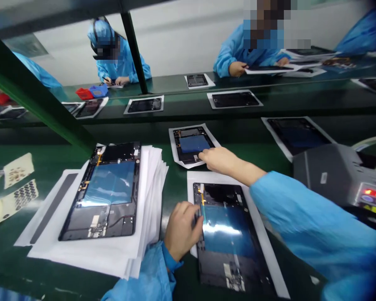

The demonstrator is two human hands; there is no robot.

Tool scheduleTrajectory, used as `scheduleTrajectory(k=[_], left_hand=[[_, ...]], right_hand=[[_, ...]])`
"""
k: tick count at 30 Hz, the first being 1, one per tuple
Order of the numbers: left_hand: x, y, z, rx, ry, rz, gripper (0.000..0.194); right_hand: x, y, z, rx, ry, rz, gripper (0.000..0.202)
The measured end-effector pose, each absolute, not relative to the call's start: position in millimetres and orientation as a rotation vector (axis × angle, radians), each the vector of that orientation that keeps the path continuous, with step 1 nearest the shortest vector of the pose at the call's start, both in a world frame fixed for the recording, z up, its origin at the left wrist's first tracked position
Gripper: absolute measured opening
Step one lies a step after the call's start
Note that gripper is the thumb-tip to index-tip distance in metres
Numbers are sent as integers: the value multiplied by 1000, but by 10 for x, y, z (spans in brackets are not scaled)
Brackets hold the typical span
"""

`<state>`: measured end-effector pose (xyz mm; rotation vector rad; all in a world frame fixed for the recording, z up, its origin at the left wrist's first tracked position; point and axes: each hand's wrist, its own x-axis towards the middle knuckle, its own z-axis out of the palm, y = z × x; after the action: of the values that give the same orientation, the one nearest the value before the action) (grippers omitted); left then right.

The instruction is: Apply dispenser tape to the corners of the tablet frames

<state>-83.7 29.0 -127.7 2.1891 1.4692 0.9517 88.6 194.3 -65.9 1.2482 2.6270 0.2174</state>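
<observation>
A tablet back housing (227, 232) with a blue film over its middle lies on white paper in front of me. My left hand (182, 230) is at its left edge, thumb and forefinger curved with a gap between them; the other fingers are partly hidden. Farther off, a second open tablet housing (194, 144) rests on its own white sheet. The fingers of my right hand (219, 160) are closed at the near right corner of that housing, fingertips pressed together. To the left, another tablet housing (113, 184) lies on a stack of white paper sheets (81, 253).
A grey tape dispenser (329, 179) with a red display stands at the right. Sheets of small stickers (17, 196) lie at far left. A green post (40, 92) slants across the left. Beyond, more housings (235, 99) line the bench, where co-workers (122, 62) sit.
</observation>
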Motion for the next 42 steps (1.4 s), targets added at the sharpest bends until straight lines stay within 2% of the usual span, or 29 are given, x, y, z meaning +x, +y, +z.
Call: scheduleTrajectory(k=[3, 5, 7, 10, 14, 16, 18, 21, 31, 36, 42], left_hand=[[-856, 170, -1093, 2185, 1371, 1290, 22], [-818, 21, -968, 2348, 1219, 1332, 24], [-729, -151, -915, 2586, 1029, 1167, 30], [-569, -353, -999, 2859, 832, 651, 28], [-468, -395, -1177, 2979, 766, 208, 13], [-467, -360, -1201, 2980, 753, 150, 17], [-478, -331, -1189, 2976, 747, 142, 17], [-489, -318, -1164, 2977, 744, 166, 18], [-523, -247, -1206, 2886, 691, 267, 21], [-560, -244, -1262, 2858, 689, 260, 25], [-531, -262, -1235, 2850, 723, 318, 25]], right_hand=[[1262, 1076, -535, 1208, 2699, 210, 19], [1450, 386, -587, 1233, 2939, 345, 25], [1496, -220, -733, 1198, 3056, 251, 26], [1414, -681, -974, 1384, 3035, 138, 22], [1749, -550, -1044, 1510, 3111, 129, 14], [2176, -398, -1037, 1800, 3074, 412, 11], [2622, -259, -1092, 2172, 2736, 995, 21], [3070, -91, -1271, 2359, 2444, 1246, 26], [3074, 25, -1403, 2449, 2498, 1055, 28], [3084, 37, -1437, 2486, 2500, 1054, 7], [3156, 103, -1453, 2508, 2445, 1098, 13]])
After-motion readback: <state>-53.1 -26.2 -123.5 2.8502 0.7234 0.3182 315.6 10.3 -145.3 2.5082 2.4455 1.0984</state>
